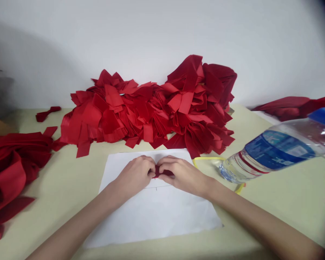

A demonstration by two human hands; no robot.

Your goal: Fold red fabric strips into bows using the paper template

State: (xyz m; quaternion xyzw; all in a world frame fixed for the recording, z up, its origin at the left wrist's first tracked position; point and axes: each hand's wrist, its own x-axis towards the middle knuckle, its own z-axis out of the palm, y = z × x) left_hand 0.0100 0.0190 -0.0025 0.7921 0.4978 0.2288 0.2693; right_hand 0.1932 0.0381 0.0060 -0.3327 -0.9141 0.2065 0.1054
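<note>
A small piece of red fabric (162,172) is folded or pinched between my two hands, mostly hidden by my fingers. My left hand (132,176) and my right hand (182,176) press in on it from either side, fingertips almost meeting. Both hands rest on a white paper sheet (154,220), which bears thin pencil marks just below the fabric. Behind the paper rises a large heap of cut red fabric strips (148,115).
A plastic water bottle (276,151) with a blue cap and label lies on its side to the right, over a yellow strip (206,159). Draped red cloth (13,169) lies at the left, with a small red bow (47,113) behind it. More red cloth (289,108) sits back right, against a white wall.
</note>
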